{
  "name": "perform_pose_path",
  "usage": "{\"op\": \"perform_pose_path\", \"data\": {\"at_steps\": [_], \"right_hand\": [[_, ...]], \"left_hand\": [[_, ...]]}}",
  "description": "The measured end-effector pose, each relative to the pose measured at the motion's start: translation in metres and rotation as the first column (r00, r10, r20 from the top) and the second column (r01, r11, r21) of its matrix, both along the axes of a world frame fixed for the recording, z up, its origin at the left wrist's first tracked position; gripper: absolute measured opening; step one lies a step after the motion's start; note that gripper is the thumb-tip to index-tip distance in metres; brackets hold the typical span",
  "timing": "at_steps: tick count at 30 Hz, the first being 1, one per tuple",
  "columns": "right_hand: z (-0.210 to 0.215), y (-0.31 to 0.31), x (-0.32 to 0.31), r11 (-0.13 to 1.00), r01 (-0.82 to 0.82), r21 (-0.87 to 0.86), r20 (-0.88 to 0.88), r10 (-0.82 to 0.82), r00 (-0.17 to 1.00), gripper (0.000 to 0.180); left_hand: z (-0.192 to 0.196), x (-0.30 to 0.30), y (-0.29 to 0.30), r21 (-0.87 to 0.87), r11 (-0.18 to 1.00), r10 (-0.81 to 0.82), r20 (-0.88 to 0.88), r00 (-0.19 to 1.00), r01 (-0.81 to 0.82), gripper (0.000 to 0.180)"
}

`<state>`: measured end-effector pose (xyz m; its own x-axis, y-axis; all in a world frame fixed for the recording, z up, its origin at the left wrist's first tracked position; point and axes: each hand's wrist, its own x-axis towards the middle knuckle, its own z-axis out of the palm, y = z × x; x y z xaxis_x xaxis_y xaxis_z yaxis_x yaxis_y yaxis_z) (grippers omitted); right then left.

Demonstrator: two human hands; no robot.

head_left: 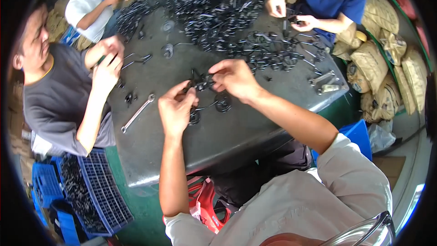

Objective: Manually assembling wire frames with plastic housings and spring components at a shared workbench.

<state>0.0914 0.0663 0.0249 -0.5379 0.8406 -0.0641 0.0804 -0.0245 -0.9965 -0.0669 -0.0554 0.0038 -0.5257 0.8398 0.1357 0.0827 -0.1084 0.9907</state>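
Note:
My left hand (pixel 175 108) and my right hand (pixel 234 78) are held over the dark metal table (pixel 227 132), and both pinch a small black metal part (pixel 201 82) between their fingertips. Two black coiled springs (pixel 223 102) lie on the table just below my hands, one partly hidden under my left hand. A silver wrench (pixel 137 113) lies to the left of my left hand.
A large heap of black metal parts (pixel 214 9) covers the far side of the table. A person in grey (pixel 59 95) works at the left, another in blue (pixel 327 0) at the far right, a third at the far left. Blue crates (pixel 91 191) stand lower left, tan sacks (pixel 382 59) at right.

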Motion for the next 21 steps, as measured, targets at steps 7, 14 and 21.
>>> {"op": "perform_pose_path", "data": {"at_steps": [7,14,21], "right_hand": [[-0.007,-0.013,-0.008,1.000,0.015,0.017,-0.067,-0.014,0.998,0.017],[0.008,-0.016,0.000,0.977,0.075,0.202,-0.029,-0.070,0.997,0.016],[0.002,-0.009,-0.001,0.995,0.010,0.099,-0.022,-0.008,1.000,0.016]], "left_hand": [[-0.004,-0.009,-0.006,-0.005,1.000,0.029,-0.038,0.999,-0.029,0.027],[-0.001,-0.007,-0.005,-0.012,0.999,0.040,-0.028,0.999,-0.040,0.025],[-0.002,-0.003,-0.003,-0.003,1.000,0.012,-0.004,1.000,-0.012,0.028]]}}
